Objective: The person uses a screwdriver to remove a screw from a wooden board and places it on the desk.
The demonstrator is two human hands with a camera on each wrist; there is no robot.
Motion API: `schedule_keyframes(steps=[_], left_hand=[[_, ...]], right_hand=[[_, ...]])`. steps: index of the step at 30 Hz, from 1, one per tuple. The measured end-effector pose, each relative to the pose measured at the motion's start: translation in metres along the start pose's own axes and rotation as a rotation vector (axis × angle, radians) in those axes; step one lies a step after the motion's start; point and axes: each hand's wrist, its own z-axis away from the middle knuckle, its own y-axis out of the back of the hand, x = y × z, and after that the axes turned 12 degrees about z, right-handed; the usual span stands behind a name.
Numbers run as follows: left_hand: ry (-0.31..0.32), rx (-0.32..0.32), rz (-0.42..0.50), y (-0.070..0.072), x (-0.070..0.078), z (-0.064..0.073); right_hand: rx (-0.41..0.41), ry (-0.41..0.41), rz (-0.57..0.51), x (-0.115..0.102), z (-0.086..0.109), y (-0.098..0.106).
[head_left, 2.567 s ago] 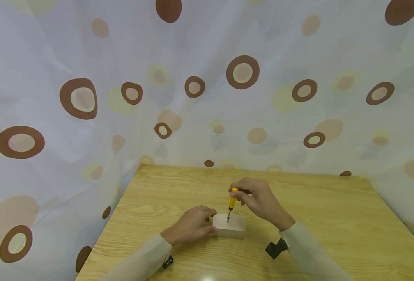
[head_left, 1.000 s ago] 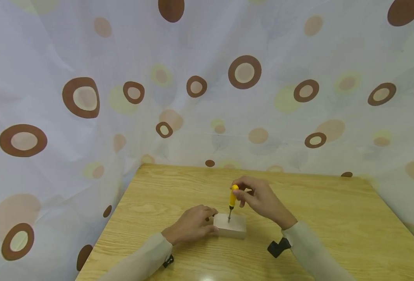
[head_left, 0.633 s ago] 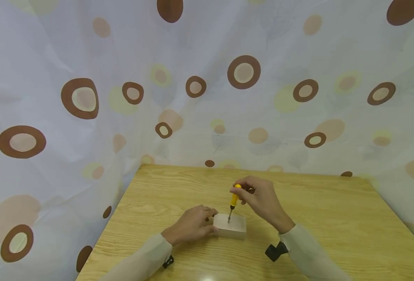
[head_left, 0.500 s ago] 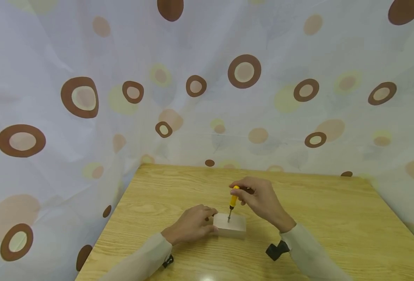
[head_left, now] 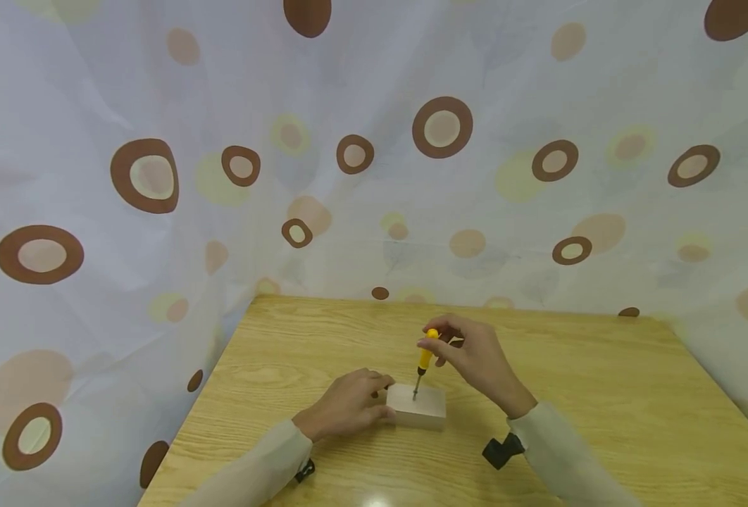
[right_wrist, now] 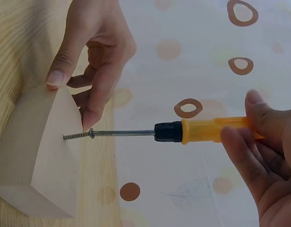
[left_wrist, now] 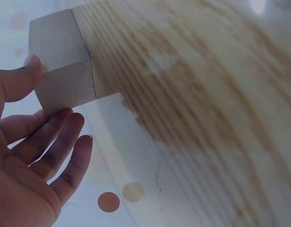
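A pale wooden block [head_left: 420, 408] lies on the table, and my left hand [head_left: 348, 405] grips its left end between thumb and fingers. In the left wrist view the thumb [left_wrist: 22, 78] presses one side of the block [left_wrist: 65, 61]. My right hand [head_left: 472, 355] pinches the yellow handle of a screwdriver [head_left: 425, 358], which leans slightly to the right above the block. In the right wrist view the screwdriver [right_wrist: 202, 131] meets the head of a screw [right_wrist: 77, 135]. The screw's tip is in the block's top face, with most of its thread showing.
The wood-grain table [head_left: 298, 338] reaches back to a white curtain [head_left: 374, 91] with brown and beige spots, which also hangs along both sides. A black strap piece [head_left: 503, 451] hangs at the right sleeve, another [head_left: 305, 470] at the left.
My right fingers have shifted back and forth on the screwdriver handle, which now leans a little more to the right. The left hand and block have stayed in place.
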Motion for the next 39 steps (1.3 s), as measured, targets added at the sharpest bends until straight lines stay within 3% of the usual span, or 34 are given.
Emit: schedule_keyframes(steps=[3,6,9,12,16,19,23,27,31,35,39], left_hand=[[0.017,-0.009,-0.001,0.0,0.0,0.0],[0.016,-0.007,-0.001,0.0,0.0,-0.001],[0.01,-0.002,-0.003,0.0,-0.001,-0.001],[0.004,0.002,0.0,-0.001,-0.003,-0.002],[-0.008,0.01,-0.004,-0.001,-0.004,-0.002],[0.007,0.0,-0.011,-0.001,-0.003,-0.002],[0.032,-0.015,-0.009,0.001,0.0,-0.002],[0.03,-0.014,-0.006,0.002,0.001,-0.002],[0.013,-0.005,-0.01,0.002,0.001,-0.001],[0.002,0.003,-0.007,0.002,0.002,-0.001],[0.008,0.002,-0.006,0.002,0.003,-0.001]], right_hand=[[-0.02,0.034,-0.052,-0.013,0.001,0.006],[-0.092,0.146,-0.093,-0.015,-0.001,0.01],[-0.149,0.201,-0.097,-0.02,-0.005,0.014],[-0.142,0.153,-0.059,-0.027,-0.006,0.014],[-0.079,0.052,-0.019,-0.018,-0.005,0.004],[-0.028,0.022,-0.006,-0.01,-0.003,-0.001],[-0.026,0.125,0.028,-0.006,-0.004,0.0],[-0.099,0.211,0.025,-0.004,-0.006,0.005],[-0.124,0.121,-0.038,-0.003,-0.005,0.003],[-0.059,0.01,-0.033,-0.003,-0.003,-0.002],[-0.015,-0.019,-0.016,-0.007,-0.002,-0.003]])
